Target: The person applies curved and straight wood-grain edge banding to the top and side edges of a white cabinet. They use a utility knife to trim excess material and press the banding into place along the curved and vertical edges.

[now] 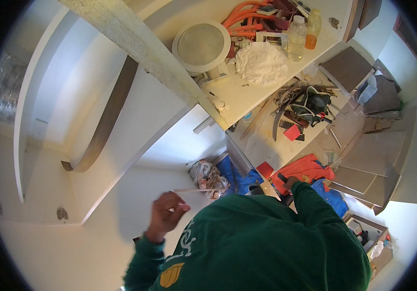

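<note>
My left hand (166, 214) is raised on the left, with its fingers curled in toward the thumb. Whether anything small sits in that pinch is too fine to make out. Out to the right, my right hand (293, 183) is closed around a short dark object (282, 178), perhaps a handle; its far end is hidden. That hand is over the edge of a red cloth (303, 169). A thin pale strip (196, 190) shows just beyond my left hand, apparently not held.
A cream beam (135, 46) crosses overhead at the upper left. On the worktop (242, 104) are a round light fitting (201, 46), a white cloth (261, 63), bottles (296, 39) and orange tubing (247, 17). Tools and a dark bag (315, 103) lie beyond. Brown panels (376, 155) stand at right.
</note>
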Action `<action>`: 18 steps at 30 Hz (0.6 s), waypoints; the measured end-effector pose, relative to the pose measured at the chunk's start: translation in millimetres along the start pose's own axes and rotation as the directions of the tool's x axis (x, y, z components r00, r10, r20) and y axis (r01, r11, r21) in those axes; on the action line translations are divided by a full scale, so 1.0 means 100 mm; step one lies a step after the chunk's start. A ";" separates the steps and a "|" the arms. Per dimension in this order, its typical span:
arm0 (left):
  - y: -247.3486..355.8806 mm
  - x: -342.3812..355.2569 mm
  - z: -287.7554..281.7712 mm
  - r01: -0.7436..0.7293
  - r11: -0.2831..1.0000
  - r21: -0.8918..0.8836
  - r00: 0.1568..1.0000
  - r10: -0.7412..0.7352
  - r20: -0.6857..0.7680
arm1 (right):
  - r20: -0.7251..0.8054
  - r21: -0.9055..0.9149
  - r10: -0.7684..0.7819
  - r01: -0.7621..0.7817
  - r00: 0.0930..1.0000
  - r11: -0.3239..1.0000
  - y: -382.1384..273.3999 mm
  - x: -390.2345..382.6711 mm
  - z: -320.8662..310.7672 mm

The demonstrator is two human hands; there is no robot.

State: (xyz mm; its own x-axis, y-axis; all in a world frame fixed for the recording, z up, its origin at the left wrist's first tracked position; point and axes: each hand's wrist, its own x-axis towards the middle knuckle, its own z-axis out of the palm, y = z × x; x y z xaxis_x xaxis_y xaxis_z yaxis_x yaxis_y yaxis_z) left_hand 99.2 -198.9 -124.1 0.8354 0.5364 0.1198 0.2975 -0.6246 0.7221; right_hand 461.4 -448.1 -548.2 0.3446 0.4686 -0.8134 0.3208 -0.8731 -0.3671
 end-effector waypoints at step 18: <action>-2.81 -3.15 1.62 0.424 0.662 0.618 0.773 -0.621 0.134 | 0.220 0.079 -0.099 0.083 0.971 0.993 -0.24 0.29 -0.08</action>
State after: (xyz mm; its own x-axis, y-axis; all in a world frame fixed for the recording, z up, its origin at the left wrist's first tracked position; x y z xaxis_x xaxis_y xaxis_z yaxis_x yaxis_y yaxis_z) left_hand -173.1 -284.0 -475.4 0.5227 0.7261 -0.4467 0.8370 -0.5365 0.1074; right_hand 471.0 -412.5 -558.9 0.1088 0.5117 -0.8523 0.2776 -0.8389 -0.4682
